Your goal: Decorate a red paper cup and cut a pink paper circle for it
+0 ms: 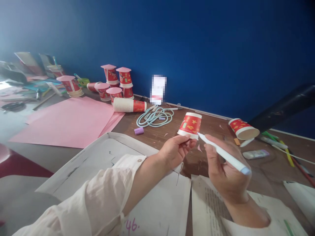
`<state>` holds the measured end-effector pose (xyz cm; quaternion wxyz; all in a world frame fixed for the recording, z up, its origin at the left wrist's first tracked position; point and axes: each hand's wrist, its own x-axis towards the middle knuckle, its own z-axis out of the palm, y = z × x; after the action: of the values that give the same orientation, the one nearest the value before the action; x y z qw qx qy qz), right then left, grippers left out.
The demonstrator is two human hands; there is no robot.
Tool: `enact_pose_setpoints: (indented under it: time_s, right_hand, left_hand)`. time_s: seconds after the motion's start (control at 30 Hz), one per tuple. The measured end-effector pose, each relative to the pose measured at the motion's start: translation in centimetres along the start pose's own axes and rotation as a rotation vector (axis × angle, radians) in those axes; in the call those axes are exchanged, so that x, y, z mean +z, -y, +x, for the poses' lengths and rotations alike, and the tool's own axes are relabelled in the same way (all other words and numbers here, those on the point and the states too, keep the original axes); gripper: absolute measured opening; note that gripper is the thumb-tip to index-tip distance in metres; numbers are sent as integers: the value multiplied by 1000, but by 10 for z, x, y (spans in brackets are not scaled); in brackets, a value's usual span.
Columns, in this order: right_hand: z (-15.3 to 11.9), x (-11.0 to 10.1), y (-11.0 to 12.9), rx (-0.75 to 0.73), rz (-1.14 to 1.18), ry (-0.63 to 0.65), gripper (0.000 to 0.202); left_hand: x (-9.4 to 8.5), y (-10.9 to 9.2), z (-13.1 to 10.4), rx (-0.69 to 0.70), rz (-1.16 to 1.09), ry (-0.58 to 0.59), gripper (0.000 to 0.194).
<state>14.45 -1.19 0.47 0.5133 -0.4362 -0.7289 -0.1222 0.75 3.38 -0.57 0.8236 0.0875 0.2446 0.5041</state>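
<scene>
My left hand [176, 149] pinches the white rim of a red paper cup [190, 124], which is held upside down with gold patterns on its side. In my right hand [227, 167] is a white marker pen [225, 154], its tip at the cup's lower right side near the rim. Whether the tip touches the cup I cannot tell for sure. A purple marker cap [139, 131] lies on the brown table, left of the cup. Behind it is a coiled pale blue cord [155, 118].
Pink paper sheets [71, 123] lie at left. Behind them stand several red cups with pink disc tops [115, 91], near a lying cup stack [129, 105]. Another cup [242, 128] lies at right, beside a black pipe [283, 106]. White cardboard [157, 203] sits beneath my left arm.
</scene>
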Motion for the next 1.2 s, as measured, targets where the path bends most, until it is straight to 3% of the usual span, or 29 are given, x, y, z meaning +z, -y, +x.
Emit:
enact_pose_setpoints:
  time_s: [0.23,1.2]
  right_hand:
    - [-1,4,-4,-23,-109,57,28]
    - [3,7,0,-47,-170,66,23]
  left_hand:
    - [2,0,-2,-1,-1,-2,14]
    - [3,3,-3,49,36,-6,11]
